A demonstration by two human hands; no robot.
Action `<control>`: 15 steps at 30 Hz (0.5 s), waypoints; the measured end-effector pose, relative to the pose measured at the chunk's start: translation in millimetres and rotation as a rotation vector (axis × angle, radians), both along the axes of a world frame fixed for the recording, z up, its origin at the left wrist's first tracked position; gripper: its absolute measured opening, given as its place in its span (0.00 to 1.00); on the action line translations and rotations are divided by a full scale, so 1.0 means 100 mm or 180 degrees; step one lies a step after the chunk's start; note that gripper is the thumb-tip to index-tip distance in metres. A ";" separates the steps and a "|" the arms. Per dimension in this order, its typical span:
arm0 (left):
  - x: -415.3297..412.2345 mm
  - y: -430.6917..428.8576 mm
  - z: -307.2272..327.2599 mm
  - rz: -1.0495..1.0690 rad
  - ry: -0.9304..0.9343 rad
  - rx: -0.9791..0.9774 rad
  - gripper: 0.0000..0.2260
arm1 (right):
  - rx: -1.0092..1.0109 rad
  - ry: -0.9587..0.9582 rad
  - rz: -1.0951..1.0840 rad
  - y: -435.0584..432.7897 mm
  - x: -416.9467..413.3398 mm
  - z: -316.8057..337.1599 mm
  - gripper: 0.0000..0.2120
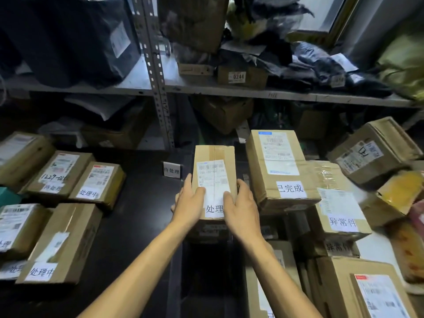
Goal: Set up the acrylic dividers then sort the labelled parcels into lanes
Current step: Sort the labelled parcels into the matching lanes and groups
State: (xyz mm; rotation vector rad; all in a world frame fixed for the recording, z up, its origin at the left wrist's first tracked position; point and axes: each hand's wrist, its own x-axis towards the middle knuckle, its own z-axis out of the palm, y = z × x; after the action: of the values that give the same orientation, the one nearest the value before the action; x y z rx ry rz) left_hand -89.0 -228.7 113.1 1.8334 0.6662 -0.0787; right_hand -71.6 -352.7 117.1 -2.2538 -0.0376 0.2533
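Note:
A tall cardboard parcel with a white shipping label and a paper tag reading 处理 is in the middle of the view. My left hand grips its left side, thumb lying on the label. My right hand grips its right side, thumb on the tag. A small acrylic sign marked 待处理 stands on the dark table just left of the parcel. To the right lie a parcel tagged 已完成 and one tagged 异常件.
Several labelled boxes lie on the dark table at the left. More boxes pile up at the right. A metal shelf with bags and boxes runs across behind, with an upright post.

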 end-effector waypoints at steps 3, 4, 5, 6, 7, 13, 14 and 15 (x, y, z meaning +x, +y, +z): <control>-0.02 0.03 0.05 0.0092 -0.0142 0.0312 0.27 | -0.0216 -0.0462 0.0261 0.05 -0.05 0.13 0.28; -0.04 0.04 0.09 0.0090 -0.0271 0.0376 0.27 | -0.0211 -0.0601 0.0371 0.10 -0.05 0.18 0.29; -0.06 0.07 0.13 0.0076 -0.0385 0.0445 0.27 | -0.0199 -0.0709 0.0480 0.15 -0.05 0.23 0.29; -0.09 0.13 0.17 0.0074 -0.0491 0.0529 0.27 | -0.0177 -0.0782 0.0586 0.23 -0.06 0.28 0.29; -0.13 0.20 0.22 0.0080 -0.0586 0.0631 0.27 | -0.0137 -0.0826 0.0688 0.32 -0.06 0.33 0.28; -0.70 1.17 0.48 0.0396 -0.0888 0.0914 0.27 | 0.0080 -0.1025 0.1307 1.15 -0.35 0.58 0.25; -0.86 1.37 0.50 0.0503 -0.0864 0.0935 0.27 | 0.0064 -0.1034 0.1422 1.34 -0.45 0.60 0.25; -1.00 1.55 0.51 0.0609 -0.0838 0.0953 0.27 | 0.0046 -0.1015 0.1539 1.50 -0.56 0.61 0.26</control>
State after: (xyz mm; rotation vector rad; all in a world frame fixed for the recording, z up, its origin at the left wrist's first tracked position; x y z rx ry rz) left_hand -189.4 -73.5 164.4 2.0077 0.6892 0.4018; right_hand -127.1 -202.5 178.1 -2.2215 -0.7547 0.1428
